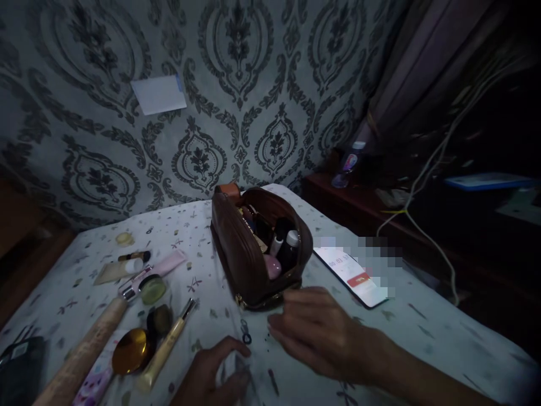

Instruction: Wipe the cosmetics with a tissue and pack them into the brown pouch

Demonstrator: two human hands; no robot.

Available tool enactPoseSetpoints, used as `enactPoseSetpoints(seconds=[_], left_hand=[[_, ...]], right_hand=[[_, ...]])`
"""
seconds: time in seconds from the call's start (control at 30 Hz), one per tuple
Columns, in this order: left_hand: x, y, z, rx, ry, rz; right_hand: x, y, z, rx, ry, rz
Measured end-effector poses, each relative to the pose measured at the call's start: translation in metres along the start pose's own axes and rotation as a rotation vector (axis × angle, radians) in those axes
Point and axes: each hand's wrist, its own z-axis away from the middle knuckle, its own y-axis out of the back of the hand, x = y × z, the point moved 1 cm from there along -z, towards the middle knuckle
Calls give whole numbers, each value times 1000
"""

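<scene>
An unzipped brown makeup bag (236,254) stands on the patterned bedsheet. Inside it are a dark bottle with a white cap (291,242), a pink rounded item (273,267) and other cosmetics, partly hidden by the bag's walls. My left hand (211,375) is curled around a small clear, whitish object (230,366) at the lower middle; its kind does not show. In front of the bag is my right hand (325,332), fingers closed together. Whether anything is pinched in it is hidden.
On the left lie a gold-lidded jar (132,351), a makeup brush (167,347), a green-tinted jar (153,290), a pink tube (169,262) and a cream tube (118,270). A lit phone (353,276) lies right of the bag. A bottle (349,164) stands beyond.
</scene>
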Motion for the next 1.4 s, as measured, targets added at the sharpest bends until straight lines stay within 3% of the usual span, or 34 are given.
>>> enactPoseSetpoints(seconds=[0.13,0.23,0.4,0.57,0.77,1.03,1.1,1.2,1.3,1.4], left_hand=[[-4,-2,-2,-7,-57,15],[-9,-2,-4,-17,-70,16],[-8,-4,-3,32,-95,-38],[-4,-7,-2,73,-108,-48],[-3,-5,-1,46,-116,-12],[9,-2,5,39,-145,19],[8,-2,5,43,-155,34],[8,0,6,51,-169,60],[8,4,9,5,-176,120],[7,10,15,2,-244,119]], right_hand=[[-17,-21,11,-42,3,-29],[-20,-17,5,-65,9,-7],[13,6,-10,55,-95,156],[51,15,-14,-50,-162,411],[59,15,-16,-216,-200,499],[68,10,-14,-210,-221,505],[69,12,-14,-176,-210,467],[62,20,-16,-23,-172,383],[41,28,-19,169,-138,280],[12,21,-19,183,-96,156]])
